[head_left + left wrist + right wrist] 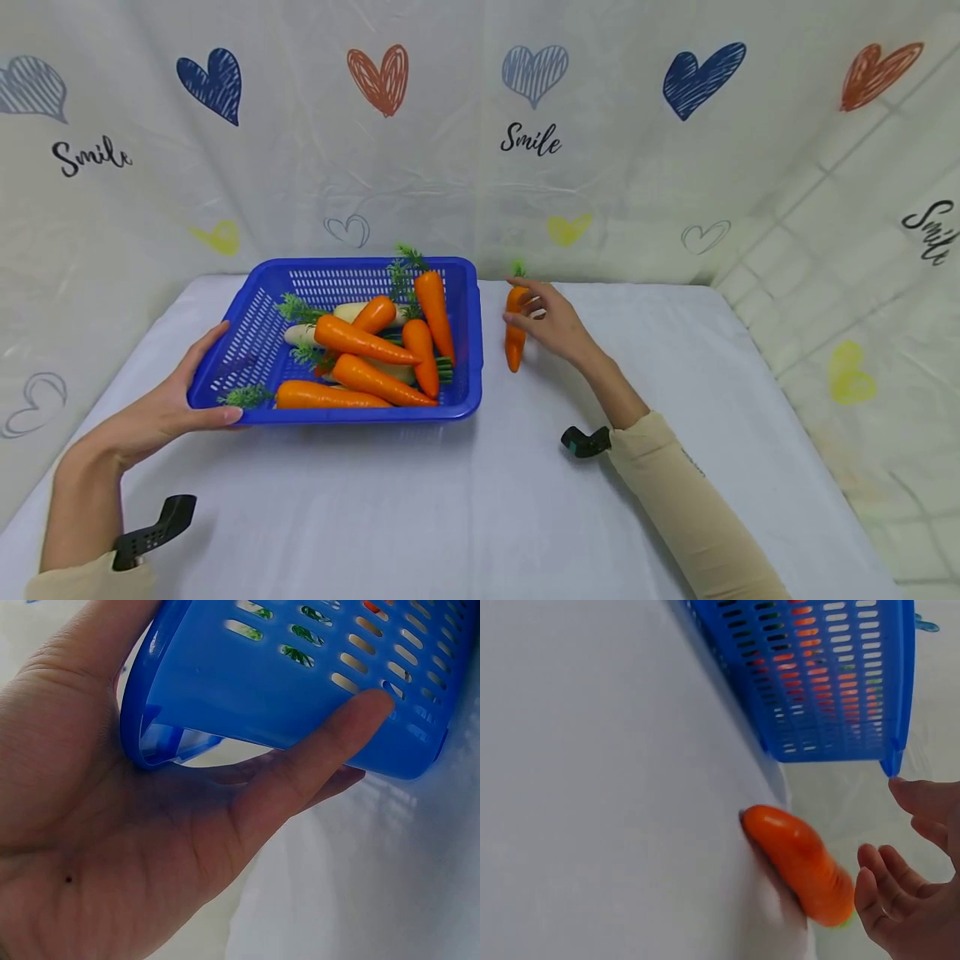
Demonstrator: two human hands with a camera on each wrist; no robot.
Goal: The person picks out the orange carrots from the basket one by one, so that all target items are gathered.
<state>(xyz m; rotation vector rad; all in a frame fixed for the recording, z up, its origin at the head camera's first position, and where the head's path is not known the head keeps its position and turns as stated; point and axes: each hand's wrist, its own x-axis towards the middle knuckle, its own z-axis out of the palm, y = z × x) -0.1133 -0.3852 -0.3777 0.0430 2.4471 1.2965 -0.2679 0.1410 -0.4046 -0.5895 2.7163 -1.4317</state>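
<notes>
A blue plastic basket (472,333) holds several orange carrots (367,337) and some white radishes (300,335). At its near left corner my left hand (165,408) grips the rim, thumb on the front edge; the left wrist view shows fingers against the slotted wall (217,697). A single carrot (514,342) lies on the table to the right of the basket, green top toward the back. My right hand (558,325) is over this carrot, fingers loosely bent and apart. In the right wrist view the carrot (802,862) lies just off the fingertips, with nothing between them.
The table has a white cloth (480,508). Behind it hangs a pale curtain (450,175) printed with hearts and "Smile", which continues along the right side. Black camera mounts (587,442) are worn at both wrists.
</notes>
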